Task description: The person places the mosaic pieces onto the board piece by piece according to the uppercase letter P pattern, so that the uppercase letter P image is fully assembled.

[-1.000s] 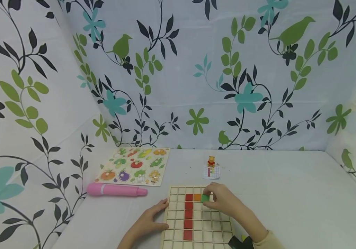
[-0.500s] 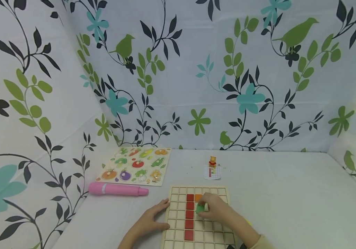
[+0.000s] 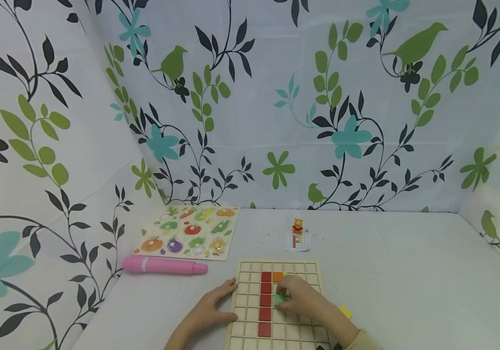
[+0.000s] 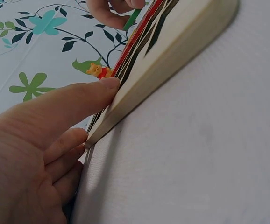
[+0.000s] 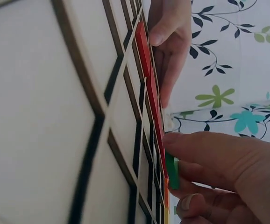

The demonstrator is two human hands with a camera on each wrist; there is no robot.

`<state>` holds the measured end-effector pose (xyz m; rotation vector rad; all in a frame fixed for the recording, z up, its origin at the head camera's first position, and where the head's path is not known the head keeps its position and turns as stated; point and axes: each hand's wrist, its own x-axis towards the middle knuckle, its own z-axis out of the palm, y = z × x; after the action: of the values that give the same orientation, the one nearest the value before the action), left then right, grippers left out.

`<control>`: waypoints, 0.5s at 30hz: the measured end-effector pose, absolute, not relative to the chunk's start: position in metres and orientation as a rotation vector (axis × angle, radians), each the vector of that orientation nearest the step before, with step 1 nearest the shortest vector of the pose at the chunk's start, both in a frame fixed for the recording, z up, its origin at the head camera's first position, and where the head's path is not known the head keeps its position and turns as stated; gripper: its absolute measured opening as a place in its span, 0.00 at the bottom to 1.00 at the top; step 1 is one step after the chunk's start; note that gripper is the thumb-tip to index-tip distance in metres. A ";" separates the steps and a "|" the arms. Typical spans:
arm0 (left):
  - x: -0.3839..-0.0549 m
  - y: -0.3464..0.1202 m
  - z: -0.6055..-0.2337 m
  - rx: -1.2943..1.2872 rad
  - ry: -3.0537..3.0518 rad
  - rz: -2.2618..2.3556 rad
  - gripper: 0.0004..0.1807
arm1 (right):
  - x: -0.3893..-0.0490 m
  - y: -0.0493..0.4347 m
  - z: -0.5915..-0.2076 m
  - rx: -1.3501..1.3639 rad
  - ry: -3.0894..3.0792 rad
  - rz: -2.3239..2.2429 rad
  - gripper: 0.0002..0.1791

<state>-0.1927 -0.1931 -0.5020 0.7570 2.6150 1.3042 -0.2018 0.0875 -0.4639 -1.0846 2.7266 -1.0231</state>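
In the head view, a wooden grid board (image 3: 253, 336) lies on the table. A column of red square tiles (image 3: 265, 301) stands in it, with an orange tile (image 3: 277, 276) right of the top red one. A sliver of yellow (image 3: 286, 274) shows beside the orange, mostly hidden by my right hand (image 3: 301, 297). That hand pinches a green square tile (image 3: 279, 298) between thumb and fingers, just right of the red column; the right wrist view shows the tile (image 5: 172, 171) tilted at the board's surface. My left hand (image 3: 208, 309) rests thumb and fingertips against the board's left edge.
Behind the board, a small bear figure (image 3: 297, 226) stands by a paper card with a coloured grid (image 3: 296, 241). A vegetable puzzle board (image 3: 188, 233) and a pink stick (image 3: 165, 265) lie at left. One yellow tile (image 3: 345, 311) and dark pieces (image 3: 330, 347) are near my right forearm.
My right hand has carried the green tile from right of the orange tile down and left, near the red column. Yellow now shows beside the orange tile. The left hand stays put.
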 end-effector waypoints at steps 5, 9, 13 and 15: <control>-0.192 -0.193 -0.500 0.755 2.612 1.298 0.40 | -0.201 0.087 -0.467 -1.049 2.722 -0.996 0.08; -0.191 -0.192 -0.499 0.753 2.599 1.310 0.40 | -0.200 0.085 -0.468 -1.022 2.719 -0.984 0.08; -0.192 -0.193 -0.500 0.757 2.614 1.289 0.40 | -0.200 0.084 -0.468 -0.987 2.727 -0.969 0.08; -0.192 -0.193 -0.500 0.765 2.625 1.280 0.40 | -0.200 0.083 -0.468 -0.981 2.731 -0.963 0.08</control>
<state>-0.1918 -0.1928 -0.5002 0.7650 2.6247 1.2801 -0.2004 0.0834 -0.4683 -0.9808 2.7314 -0.9626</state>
